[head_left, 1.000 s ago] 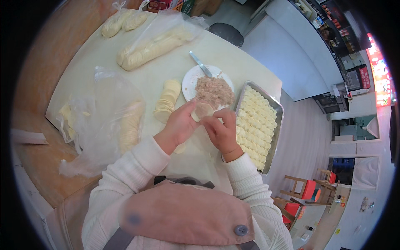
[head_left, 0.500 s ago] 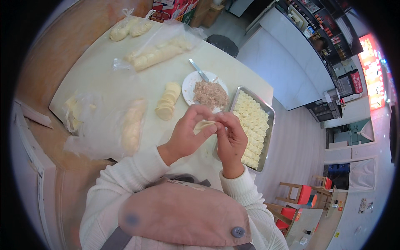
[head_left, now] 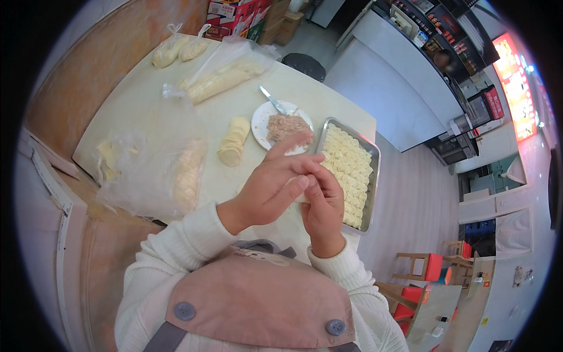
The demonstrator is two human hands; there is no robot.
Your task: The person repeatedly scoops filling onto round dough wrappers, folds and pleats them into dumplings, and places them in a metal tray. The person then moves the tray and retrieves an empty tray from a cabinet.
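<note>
My left hand (head_left: 264, 192) and my right hand (head_left: 324, 214) meet over the near side of the table, thumbs and fingertips pressed together. Between them they pinch a dumpling (head_left: 302, 199), a pale bit of which peeks out; the fingers cover the rest. My left index finger sticks out toward a white plate (head_left: 258, 124) heaped with minced filling (head_left: 286, 128), where a metal spatula or knife (head_left: 272, 100) also lies. Left of the plate is a leaning stack of round wrappers (head_left: 233, 142). A metal tray (head_left: 373, 176) packed with rows of folded dumplings (head_left: 350, 170) stands just right of my hands.
Plastic bags of wrappers lie on the table (head_left: 138, 88): one bag (head_left: 189, 176) at the near left, another (head_left: 226, 76) farther back, and small tied bags (head_left: 170, 51) at the far corner. A black-covered bin (head_left: 304, 66) stands past the far edge. Red stools (head_left: 433, 268) are at the right.
The dumpling, plainly visible before, is now mostly covered by my fingers. My hands have drawn closer together, and my left index finger has stretched out. The view has shifted slightly.
</note>
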